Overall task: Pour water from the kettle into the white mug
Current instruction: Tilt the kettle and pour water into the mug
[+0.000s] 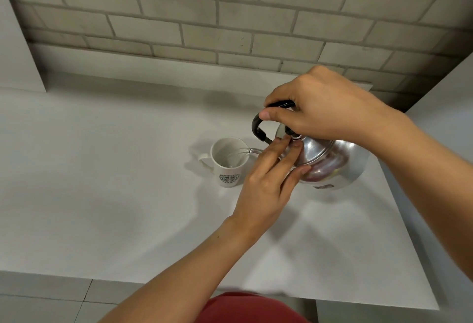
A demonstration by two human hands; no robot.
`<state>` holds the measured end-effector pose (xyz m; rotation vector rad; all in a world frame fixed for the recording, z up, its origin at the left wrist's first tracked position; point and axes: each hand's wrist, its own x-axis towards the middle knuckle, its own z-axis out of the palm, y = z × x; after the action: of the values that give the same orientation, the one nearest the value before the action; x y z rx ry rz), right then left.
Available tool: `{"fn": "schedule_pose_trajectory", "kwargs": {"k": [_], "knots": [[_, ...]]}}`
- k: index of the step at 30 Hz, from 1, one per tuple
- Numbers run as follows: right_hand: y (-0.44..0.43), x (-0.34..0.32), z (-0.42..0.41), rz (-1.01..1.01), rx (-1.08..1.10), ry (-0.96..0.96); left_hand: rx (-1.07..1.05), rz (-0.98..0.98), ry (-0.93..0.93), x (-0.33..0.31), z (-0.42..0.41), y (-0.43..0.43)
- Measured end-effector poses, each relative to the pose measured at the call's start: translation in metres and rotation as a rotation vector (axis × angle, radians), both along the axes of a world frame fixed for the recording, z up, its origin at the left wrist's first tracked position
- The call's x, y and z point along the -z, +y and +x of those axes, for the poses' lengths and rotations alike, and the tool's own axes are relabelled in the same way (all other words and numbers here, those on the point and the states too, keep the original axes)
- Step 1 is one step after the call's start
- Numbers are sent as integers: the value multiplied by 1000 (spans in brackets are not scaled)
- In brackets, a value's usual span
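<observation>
Head view: kettle [330, 161] tilted over white mug [228, 161] on table [102, 169], stream entering; right hand [320, 107] clenched on handle [258, 125], left hand [268, 182] fingertips pressing lid [311, 148], likely to keep it seated.

A plain white table [128, 207] stands against a brick wall. Only a white mug [228, 162] sits on it, upright, just left of where the hands grip the kettle, handle turned away from that grip.
</observation>
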<state>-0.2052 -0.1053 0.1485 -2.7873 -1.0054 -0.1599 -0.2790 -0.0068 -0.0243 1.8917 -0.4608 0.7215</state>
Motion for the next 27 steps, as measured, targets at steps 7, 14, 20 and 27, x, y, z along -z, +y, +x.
{"fn": "schedule_pose_trajectory", "kwargs": {"k": [7, 14, 20, 27], "knots": [[4, -4, 2, -33, -8, 8, -22, 6, 13, -4, 2, 0], [9, -9, 3, -73, -4, 35, -57, 24, 7, -7, 1, -2], [13, -8, 4, -80, 0, 32, -64, 2, 16, -8, 1, -2], [17, -10, 5, -113, -2, 12, -66, -16, 27, -7, 3, -2]]}}
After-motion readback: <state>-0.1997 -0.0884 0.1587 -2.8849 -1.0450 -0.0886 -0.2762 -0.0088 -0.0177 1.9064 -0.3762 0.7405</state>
